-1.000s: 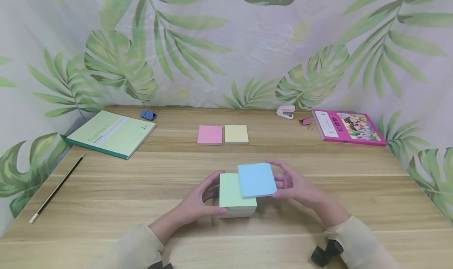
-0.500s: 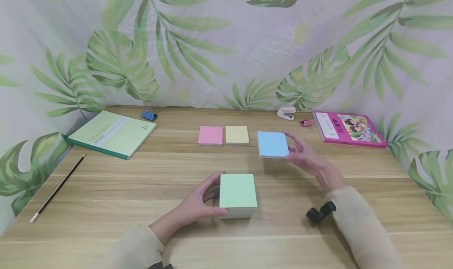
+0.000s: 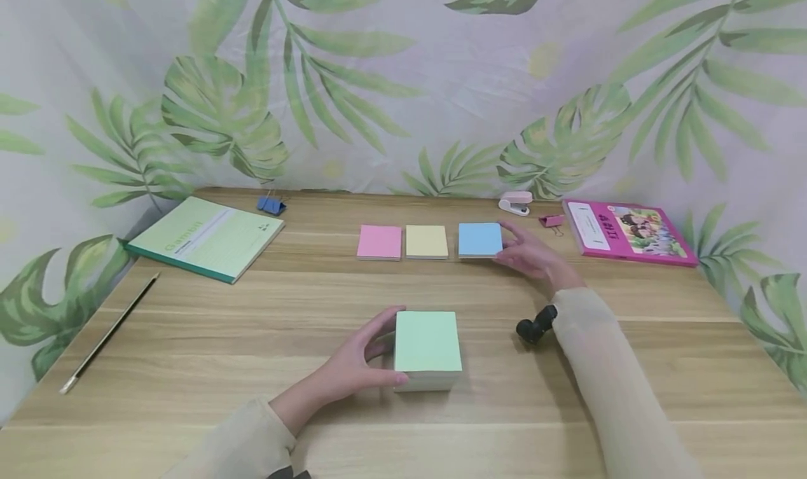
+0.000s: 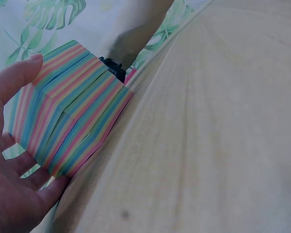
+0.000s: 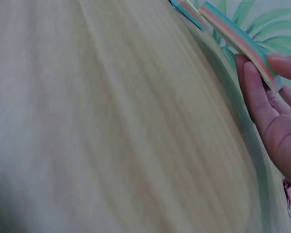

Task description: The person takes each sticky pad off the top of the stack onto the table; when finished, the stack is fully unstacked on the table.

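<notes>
- Green leaves pattern a cloth backdrop [image 3: 403, 115] behind a wood-grain table [image 3: 252, 339].
- A pale-green paper notebook [image 3: 208, 237] lies at far left, a glossy magenta book [image 3: 633, 230] at far right.
- A person's left hand [image 3: 349, 367] grips a thick, square stack of sticky notes [image 3: 428, 341] near the front, fingers spread wide and curved around its left side; green tops its pastel-striped paper edges.
- The right hand [image 3: 534, 255] pinches a thin, square blue-topped pad [image 3: 480, 239] at its right edge, between thumb and fingers, beside a yellow pad [image 3: 426, 241] and a pink pad [image 3: 380, 241]. Contact with the table cannot be told.
</notes>
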A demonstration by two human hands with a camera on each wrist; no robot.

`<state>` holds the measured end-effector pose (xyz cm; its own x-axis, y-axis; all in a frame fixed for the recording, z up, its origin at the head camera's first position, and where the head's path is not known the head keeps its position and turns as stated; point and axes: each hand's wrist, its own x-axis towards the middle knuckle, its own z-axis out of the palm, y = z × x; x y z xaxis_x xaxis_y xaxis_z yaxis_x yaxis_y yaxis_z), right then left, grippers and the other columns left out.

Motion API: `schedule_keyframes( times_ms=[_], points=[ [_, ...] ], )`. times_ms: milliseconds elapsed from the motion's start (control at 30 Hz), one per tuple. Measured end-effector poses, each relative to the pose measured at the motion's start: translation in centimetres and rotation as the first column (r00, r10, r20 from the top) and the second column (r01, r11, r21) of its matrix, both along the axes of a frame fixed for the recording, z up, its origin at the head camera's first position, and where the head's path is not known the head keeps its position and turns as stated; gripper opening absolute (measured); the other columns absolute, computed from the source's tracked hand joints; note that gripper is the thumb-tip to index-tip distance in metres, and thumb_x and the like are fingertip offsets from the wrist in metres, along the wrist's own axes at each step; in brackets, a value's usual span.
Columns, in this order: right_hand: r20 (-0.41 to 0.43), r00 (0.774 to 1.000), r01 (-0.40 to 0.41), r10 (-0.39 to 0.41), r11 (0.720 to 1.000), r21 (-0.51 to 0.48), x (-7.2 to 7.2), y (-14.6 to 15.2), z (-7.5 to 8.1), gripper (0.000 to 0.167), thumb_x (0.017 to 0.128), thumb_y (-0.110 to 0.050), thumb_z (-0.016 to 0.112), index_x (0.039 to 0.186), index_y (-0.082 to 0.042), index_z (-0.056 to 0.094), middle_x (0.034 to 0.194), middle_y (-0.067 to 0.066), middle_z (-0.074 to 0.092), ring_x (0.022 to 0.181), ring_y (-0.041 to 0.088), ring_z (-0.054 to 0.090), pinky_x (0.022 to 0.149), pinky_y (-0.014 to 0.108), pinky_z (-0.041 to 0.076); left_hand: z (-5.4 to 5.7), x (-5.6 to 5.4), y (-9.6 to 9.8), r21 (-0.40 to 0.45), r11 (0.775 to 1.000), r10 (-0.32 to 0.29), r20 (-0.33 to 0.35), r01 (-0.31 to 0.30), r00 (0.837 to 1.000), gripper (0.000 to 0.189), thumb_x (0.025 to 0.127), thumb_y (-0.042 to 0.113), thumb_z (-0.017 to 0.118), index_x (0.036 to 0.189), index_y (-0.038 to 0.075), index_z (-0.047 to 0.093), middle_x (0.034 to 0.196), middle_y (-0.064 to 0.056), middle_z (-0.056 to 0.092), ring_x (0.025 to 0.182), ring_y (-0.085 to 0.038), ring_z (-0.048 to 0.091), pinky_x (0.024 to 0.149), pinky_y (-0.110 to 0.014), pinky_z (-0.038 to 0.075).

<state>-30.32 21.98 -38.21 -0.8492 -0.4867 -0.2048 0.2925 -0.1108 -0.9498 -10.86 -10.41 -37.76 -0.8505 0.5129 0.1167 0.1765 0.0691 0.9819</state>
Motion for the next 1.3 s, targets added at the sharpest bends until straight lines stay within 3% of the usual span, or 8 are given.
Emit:
schedule_keyframes(
  times_ms=[200,333,567,867,967,1100,1200,1300],
  points=[
    [-0.001,0.999,-0.034,0.034,0.998,0.054,-1.0,-0.9,-0.2,0.082,0.077,0.024,0.037,0.139,-0.014,-0.001,0.134,0.029,0.013,0.099,0.025,0.046,0.084,0.032,0.043,1.4,0.5,0.1,-0.02,1.0,0.007,0.011,-0.007,1.0,0.081,0.068,0.005,0.072,0.133,0.001,0.024,0.126,-0.018,0.035,0.117,-0.031,0.032,0.095,-0.042,0.028],
    [0.021,0.999,-0.035,0.033,0.996,0.082,-1.1,-1.2,-0.2,0.082,0.077,0.024,0.036,0.139,-0.016,-0.001,0.134,0.03,0.011,0.103,0.028,0.042,0.086,0.033,0.041,1.5,0.6,0.1,-0.012,1.0,0.009,0.005,-0.009,1.0,0.081,0.068,0.004,0.072,0.133,0.0,0.024,0.126,-0.019,0.035,0.116,-0.032,0.032,0.095,-0.043,0.028],
    [0.013,0.997,-0.071,0.07,0.989,0.126,-0.8,-0.9,0.4,0.077,0.081,0.018,0.037,0.139,-0.014,-0.004,0.137,0.027,-0.007,0.116,0.033,0.027,0.094,0.038,0.032,1.2,0.5,0.2,-0.012,1.0,0.009,0.005,-0.009,1.0,0.083,0.067,0.003,0.072,0.134,0.001,0.023,0.127,-0.018,0.034,0.117,-0.029,0.032,0.096,-0.043,0.028],
    [-0.017,0.994,-0.107,0.111,0.981,0.16,-0.3,0.4,2.2,0.069,0.088,0.009,0.037,0.138,-0.01,-0.007,0.132,0.033,0.014,0.119,0.039,0.022,0.098,0.046,0.02,1.4,0.5,0.1,-0.014,1.0,0.002,0.016,-0.002,1.0,0.082,0.068,0.003,0.072,0.134,0.002,0.023,0.128,-0.018,0.034,0.118,-0.03,0.031,0.096,-0.042,0.028],
    [-0.046,0.993,-0.098,0.106,0.984,0.147,0.5,0.7,3.0,0.067,0.088,0.006,0.038,0.139,-0.011,-0.003,0.134,0.032,0.014,0.121,0.039,0.019,0.099,0.048,0.018,1.2,0.5,0.1,-0.014,1.0,0.0,0.013,0.0,1.0,0.082,0.068,0.004,0.072,0.134,0.003,0.023,0.128,-0.018,0.034,0.117,-0.031,0.031,0.096,-0.042,0.028],
    [-0.141,0.983,-0.107,0.12,0.99,0.094,2.3,0.6,3.8,0.063,0.089,0.004,0.039,0.139,-0.011,0.004,0.133,0.031,0.016,0.119,0.04,0.024,0.097,0.051,0.017,-0.1,0.0,0.0,-0.013,1.0,0.005,0.02,-0.005,1.0,0.084,0.067,0.007,0.073,0.135,0.008,0.024,0.129,-0.013,0.034,0.118,-0.025,0.032,0.096,-0.037,0.029],
    [-0.231,0.959,-0.154,0.163,0.987,0.056,4.1,0.0,4.1,0.063,0.087,0.005,0.041,0.138,-0.009,0.008,0.132,0.031,0.021,0.117,0.04,0.029,0.097,0.051,0.019,-1.1,-0.3,-0.2,-0.006,1.0,0.006,0.022,-0.006,1.0,0.084,0.067,0.01,0.074,0.135,0.012,0.024,0.129,-0.009,0.034,0.118,-0.021,0.032,0.096,-0.034,0.029],
    [-0.298,0.933,-0.204,0.204,0.978,0.031,6.2,-1.1,4.2,0.065,0.085,0.006,0.044,0.138,-0.006,0.01,0.131,0.029,0.025,0.116,0.037,0.032,0.096,0.049,0.024,-1.3,-0.4,-0.2,-0.001,1.0,0.0,0.01,0.0,1.0,0.084,0.067,0.012,0.074,0.135,0.012,0.025,0.129,-0.009,0.034,0.118,-0.022,0.032,0.096,-0.034,0.029]
  ],
)
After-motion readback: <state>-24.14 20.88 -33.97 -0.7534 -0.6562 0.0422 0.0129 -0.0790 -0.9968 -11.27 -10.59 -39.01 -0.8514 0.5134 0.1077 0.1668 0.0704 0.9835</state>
